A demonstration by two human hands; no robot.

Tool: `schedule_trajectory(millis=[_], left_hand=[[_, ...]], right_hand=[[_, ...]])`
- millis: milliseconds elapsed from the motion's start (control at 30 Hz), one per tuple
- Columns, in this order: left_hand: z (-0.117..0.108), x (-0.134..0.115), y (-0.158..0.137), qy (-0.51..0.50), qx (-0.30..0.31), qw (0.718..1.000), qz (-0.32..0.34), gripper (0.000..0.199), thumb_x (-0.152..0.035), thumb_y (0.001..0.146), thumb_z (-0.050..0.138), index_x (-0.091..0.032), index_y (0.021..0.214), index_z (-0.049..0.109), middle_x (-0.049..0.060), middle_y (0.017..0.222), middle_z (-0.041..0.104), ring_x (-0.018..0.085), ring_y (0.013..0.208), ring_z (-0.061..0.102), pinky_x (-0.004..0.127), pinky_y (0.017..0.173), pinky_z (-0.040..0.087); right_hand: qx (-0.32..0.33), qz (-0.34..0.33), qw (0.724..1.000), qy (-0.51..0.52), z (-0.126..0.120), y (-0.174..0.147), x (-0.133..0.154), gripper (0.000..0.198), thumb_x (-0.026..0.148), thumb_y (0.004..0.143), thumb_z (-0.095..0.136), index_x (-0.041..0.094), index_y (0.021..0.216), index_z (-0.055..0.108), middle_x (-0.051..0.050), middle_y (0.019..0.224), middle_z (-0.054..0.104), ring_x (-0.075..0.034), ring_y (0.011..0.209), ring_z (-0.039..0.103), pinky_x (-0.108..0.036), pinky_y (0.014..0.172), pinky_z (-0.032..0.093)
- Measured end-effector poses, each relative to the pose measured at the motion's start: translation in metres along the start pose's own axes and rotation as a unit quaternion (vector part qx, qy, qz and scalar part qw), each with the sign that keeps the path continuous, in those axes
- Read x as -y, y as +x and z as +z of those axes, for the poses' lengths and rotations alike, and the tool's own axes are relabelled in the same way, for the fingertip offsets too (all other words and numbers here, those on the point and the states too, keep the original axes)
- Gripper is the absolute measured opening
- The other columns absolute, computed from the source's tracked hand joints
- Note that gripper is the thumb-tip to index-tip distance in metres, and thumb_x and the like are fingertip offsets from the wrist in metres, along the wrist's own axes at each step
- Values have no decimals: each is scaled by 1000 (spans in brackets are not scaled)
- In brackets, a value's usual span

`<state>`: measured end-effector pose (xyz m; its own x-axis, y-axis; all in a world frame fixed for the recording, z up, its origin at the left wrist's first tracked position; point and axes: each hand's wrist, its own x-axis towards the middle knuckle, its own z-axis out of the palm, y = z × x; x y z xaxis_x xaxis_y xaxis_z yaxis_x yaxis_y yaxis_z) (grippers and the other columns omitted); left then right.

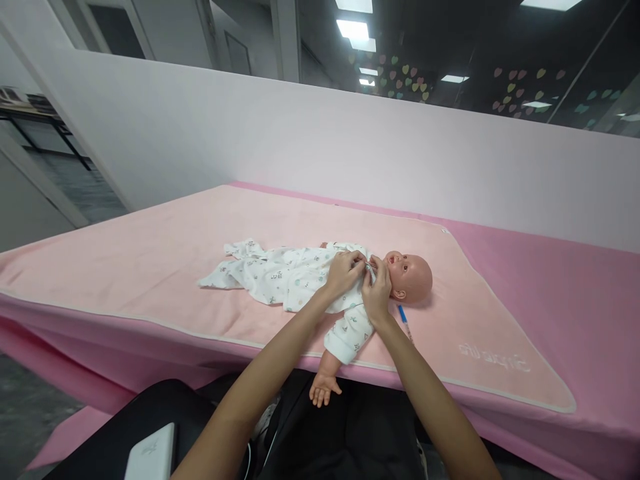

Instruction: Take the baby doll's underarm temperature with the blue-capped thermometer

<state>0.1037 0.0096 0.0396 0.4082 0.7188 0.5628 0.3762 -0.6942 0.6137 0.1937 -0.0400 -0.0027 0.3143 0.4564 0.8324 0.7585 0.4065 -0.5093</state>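
Note:
A baby doll (415, 279) lies on its back, head to the right, dressed in a white patterned romper (280, 270). My left hand (345, 270) and my right hand (377, 287) meet at the romper's neckline, just below the doll's chin. Both hands have their fingers pinched on the collar fabric; any fastener between them is too small to make out. One doll arm (327, 373) hangs over the table's near edge, its sleeve reaching the forearm. The romper's legs lie flat toward the left.
A peach blanket (150, 247) covers the pink table (565, 293). Beside the doll's neck lies a blue-capped pen-like stick (403, 315), partly behind my right wrist. A white wall (350, 147) borders the far side. A white box-shaped device (153, 453) with a cable rests near my lap.

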Motion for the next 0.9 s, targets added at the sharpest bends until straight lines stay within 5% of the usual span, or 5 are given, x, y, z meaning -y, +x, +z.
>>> schedule_trajectory(millis=[300, 500, 900], left_hand=[[0, -1, -1, -1, -8, 1000, -4, 21, -19, 75, 40, -18, 71, 60, -1, 64, 61, 13, 64, 53, 26, 68, 39], [1, 1, 0, 18, -9, 1000, -16, 22, -21, 76, 40, -18, 71, 61, 0, 68, 63, 14, 66, 54, 26, 68, 40], [1, 1, 1, 11, -2, 999, -35, 23, -21, 76, 39, -17, 70, 61, 1, 67, 63, 14, 67, 55, 25, 65, 41]], right_hand=[[-14, -33, 998, -42, -1, 0, 2, 25, 14, 87, 37, 15, 108, 51, -10, 100, 56, -17, 97, 52, -33, 84, 48], [65, -113, 984, -125, -3, 1, -3, 30, 9, 88, 31, 13, 109, 52, -10, 100, 59, -18, 94, 52, -35, 87, 45], [91, -101, 977, -164, -7, 3, -5, 28, 13, 90, 32, 14, 107, 53, -11, 93, 60, -21, 87, 54, -39, 80, 46]])
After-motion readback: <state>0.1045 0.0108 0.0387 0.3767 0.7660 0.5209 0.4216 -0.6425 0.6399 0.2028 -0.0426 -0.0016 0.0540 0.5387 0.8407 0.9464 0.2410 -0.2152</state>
